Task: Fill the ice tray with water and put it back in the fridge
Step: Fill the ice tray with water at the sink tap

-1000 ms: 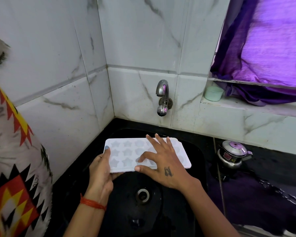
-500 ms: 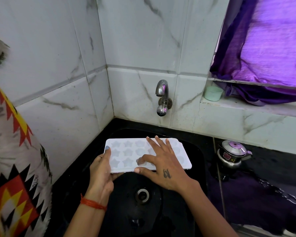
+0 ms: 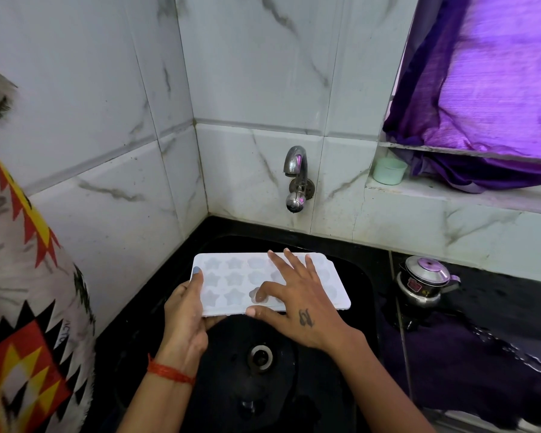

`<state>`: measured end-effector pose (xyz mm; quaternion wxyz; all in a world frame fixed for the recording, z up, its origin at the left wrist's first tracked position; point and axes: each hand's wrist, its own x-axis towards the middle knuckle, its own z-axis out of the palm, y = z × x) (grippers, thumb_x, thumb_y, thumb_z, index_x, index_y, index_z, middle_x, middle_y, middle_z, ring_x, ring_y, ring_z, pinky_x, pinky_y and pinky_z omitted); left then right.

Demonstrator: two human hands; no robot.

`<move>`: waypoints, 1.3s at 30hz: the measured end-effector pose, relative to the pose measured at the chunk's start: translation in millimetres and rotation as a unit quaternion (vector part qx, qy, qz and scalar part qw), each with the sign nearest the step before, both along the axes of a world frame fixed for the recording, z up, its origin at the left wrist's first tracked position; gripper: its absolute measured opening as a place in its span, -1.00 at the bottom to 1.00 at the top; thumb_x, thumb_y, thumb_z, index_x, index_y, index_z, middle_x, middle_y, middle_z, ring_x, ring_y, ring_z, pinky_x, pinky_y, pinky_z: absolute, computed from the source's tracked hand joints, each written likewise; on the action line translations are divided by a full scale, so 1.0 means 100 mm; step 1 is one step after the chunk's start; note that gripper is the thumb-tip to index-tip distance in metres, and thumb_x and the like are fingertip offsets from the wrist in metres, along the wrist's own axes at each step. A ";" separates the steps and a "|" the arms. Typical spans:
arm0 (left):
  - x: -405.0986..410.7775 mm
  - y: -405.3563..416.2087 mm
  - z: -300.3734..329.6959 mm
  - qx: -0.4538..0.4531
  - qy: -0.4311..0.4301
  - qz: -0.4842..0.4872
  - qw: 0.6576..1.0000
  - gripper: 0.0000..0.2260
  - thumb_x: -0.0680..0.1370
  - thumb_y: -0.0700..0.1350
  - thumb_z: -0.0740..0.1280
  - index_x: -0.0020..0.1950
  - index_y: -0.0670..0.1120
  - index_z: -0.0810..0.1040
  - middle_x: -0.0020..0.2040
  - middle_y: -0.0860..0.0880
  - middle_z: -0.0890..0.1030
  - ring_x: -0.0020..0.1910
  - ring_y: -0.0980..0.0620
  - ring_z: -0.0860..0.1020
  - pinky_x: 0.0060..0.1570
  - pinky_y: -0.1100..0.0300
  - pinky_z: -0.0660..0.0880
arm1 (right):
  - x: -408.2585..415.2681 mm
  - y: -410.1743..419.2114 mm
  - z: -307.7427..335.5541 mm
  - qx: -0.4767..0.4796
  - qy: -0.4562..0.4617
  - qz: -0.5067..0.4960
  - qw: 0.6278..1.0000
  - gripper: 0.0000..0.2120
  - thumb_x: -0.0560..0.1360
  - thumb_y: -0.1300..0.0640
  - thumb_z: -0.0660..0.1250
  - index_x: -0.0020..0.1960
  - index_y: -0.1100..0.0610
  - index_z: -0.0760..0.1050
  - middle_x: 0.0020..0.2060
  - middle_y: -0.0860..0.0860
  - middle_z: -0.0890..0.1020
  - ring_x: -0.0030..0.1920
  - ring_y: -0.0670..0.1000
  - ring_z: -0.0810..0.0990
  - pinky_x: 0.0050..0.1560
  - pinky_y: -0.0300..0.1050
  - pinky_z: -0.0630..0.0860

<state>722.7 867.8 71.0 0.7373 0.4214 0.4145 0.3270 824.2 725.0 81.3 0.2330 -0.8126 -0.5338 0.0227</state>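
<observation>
A white ice tray with star-shaped cups is held level over the black sink, below the wall tap. My left hand grips the tray's left end, thumb on top and fingers underneath. My right hand lies spread on the tray's right half. Its index finger bends down into one cup and its thumb rests at the near edge. No water runs from the tap. The hand hides several cups.
The sink drain sits below the tray. A small steel pot with a lid stands on the wet black counter to the right. A pale green cup sits on the window ledge by a purple curtain. Patterned cloth hangs at left.
The tray and both hands stay almost in place. My right hand's fingers have shifted slightly over the cups.
</observation>
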 end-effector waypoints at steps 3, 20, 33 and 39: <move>0.00 0.00 0.00 0.001 -0.001 -0.001 1.000 -0.80 0.58 0.02 0.27 -0.07 -0.12 0.48 -0.10 -0.12 0.63 -0.15 -0.10 0.62 -0.24 0.01 0.56 | 0.00 -0.01 0.01 0.000 0.004 -0.001 1.000 -0.46 0.40 -0.42 0.00 0.09 -0.14 0.53 0.54 0.00 0.05 0.54 0.02 -0.19 0.47 0.05 -0.36; 0.00 -0.02 0.00 -0.001 0.004 -0.010 1.000 -0.80 0.58 0.02 0.26 -0.03 -0.12 0.50 -0.07 -0.12 0.64 -0.13 -0.10 0.62 -0.23 0.01 0.56 | 0.06 -0.04 -0.01 0.035 0.085 -0.001 0.996 -0.55 0.38 -0.43 0.10 0.03 -0.16 0.49 0.54 -0.07 0.09 0.53 -0.09 -0.17 0.49 -0.02 -0.30; 0.00 -0.04 0.04 -0.002 0.011 -0.011 1.000 -0.77 0.58 0.02 0.27 0.00 -0.14 0.52 -0.09 -0.14 0.64 -0.19 -0.10 0.62 -0.34 0.09 0.54 | -0.04 0.19 0.12 0.053 0.050 0.036 0.997 -0.53 0.40 -0.38 0.08 0.10 -0.13 0.49 0.53 -0.03 0.11 0.54 -0.02 -0.13 0.48 -0.01 -0.33; -0.01 -0.04 0.02 -0.001 0.013 -0.010 1.000 -0.76 0.58 0.03 0.27 0.02 -0.15 0.52 -0.10 -0.14 0.65 -0.22 -0.08 0.62 -0.43 0.15 0.55 | -0.10 0.21 0.08 0.026 0.038 0.049 0.998 -0.67 0.48 -0.28 0.20 0.06 -0.10 0.55 0.54 0.01 0.08 0.54 0.02 -0.14 0.48 0.05 -0.33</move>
